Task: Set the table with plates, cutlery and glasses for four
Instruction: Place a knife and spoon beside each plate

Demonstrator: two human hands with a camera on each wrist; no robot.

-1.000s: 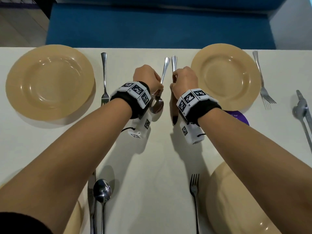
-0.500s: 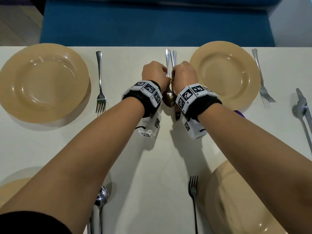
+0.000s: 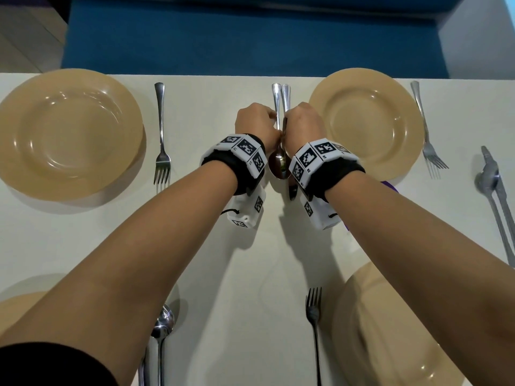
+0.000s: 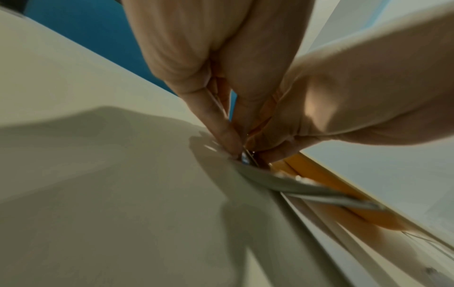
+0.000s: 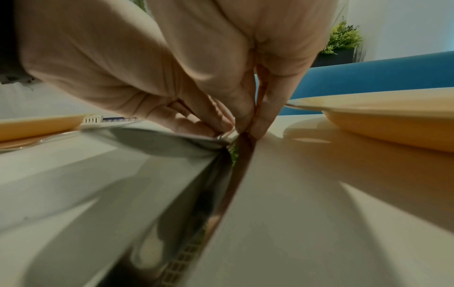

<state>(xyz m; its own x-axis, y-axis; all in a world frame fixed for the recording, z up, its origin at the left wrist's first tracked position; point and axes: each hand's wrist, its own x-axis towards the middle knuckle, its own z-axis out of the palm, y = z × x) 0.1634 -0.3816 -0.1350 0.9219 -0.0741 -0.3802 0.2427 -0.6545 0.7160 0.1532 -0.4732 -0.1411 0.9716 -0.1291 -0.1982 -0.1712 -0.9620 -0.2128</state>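
Head view: four tan plates are down on the white table (image 3: pixel 250 260). Far left plate (image 3: pixel 69 132) has a fork (image 3: pixel 162 135) beside it, far right plate (image 3: pixel 365 126) has a fork (image 3: pixel 427 137) on its right. Near right plate (image 3: pixel 390 330) has a fork (image 3: pixel 313 324) on its left; near left spot has a spoon (image 3: pixel 164 324). I see no glasses anywhere, so I'd judge plates done, cutlery mostly done, glasses left.

My left hand (image 3: pixel 257 125) pinches the spoon (image 3: pixel 278 162) by its handle, my right hand (image 3: pixel 305 123) pinches the knife (image 3: pixel 285 98). Both pieces lie side by side, just left of the far right plate, handles pointing away from me. Polished steel, spoon bowl facing up.

Left wrist view: fingers (image 4: pixel 221 124) clamped on the spoon neck, tips down at the table. Blurry.

Right wrist view: fingers (image 5: pixel 267 114) closed on the knife blade (image 5: pixel 236 174), which lies flat on the table, mirror-bright; spoon bowl (image 5: pixel 159 139) touching beside it.
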